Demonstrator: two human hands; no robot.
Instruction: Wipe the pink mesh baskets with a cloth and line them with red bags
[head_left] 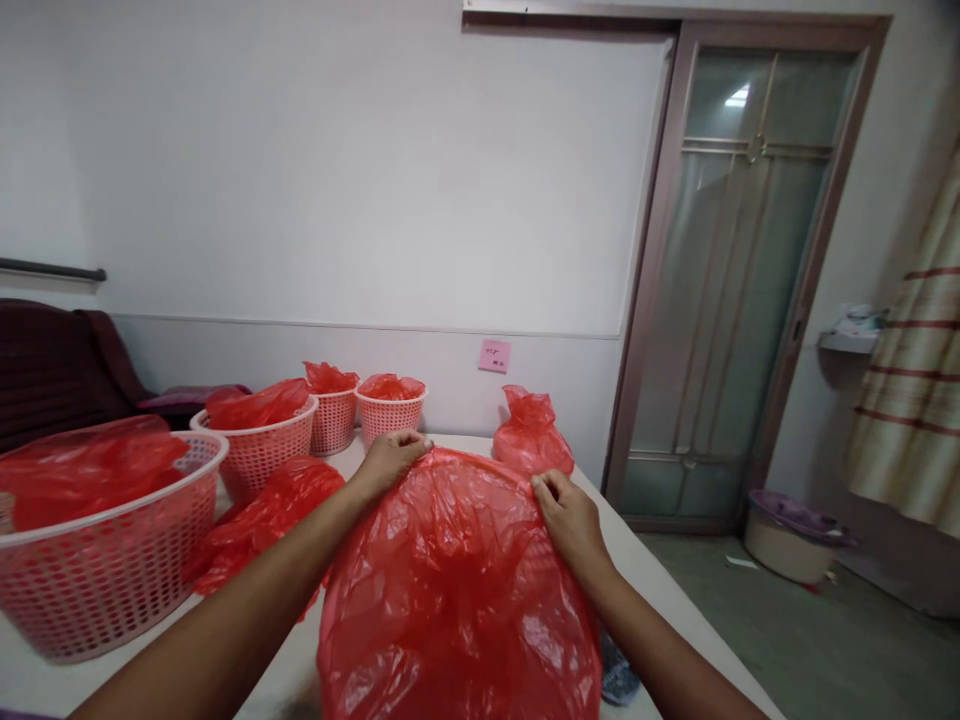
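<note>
A large translucent red plastic bag [465, 590] spreads across the lower middle of the view, its upper edge stretched between my two hands. My left hand [394, 460] pinches that edge at its left corner, fingers closed. At the right corner my right hand [570, 515] grips the same bag between thumb and curled fingers. Whatever lies beneath or inside the bag is hard to make out. Just left of it, a crumpled red bag [281, 510] lies on the white table [675, 620], partly behind my left forearm.
Pink perforated baskets with red bags stand at left: a large one [112, 570], a medium one [259, 455] and two small ones [332, 420] [391, 415] near the wall. A red bundle [531, 435] sits at the table's far right. A bin [791, 540] stands on the floor.
</note>
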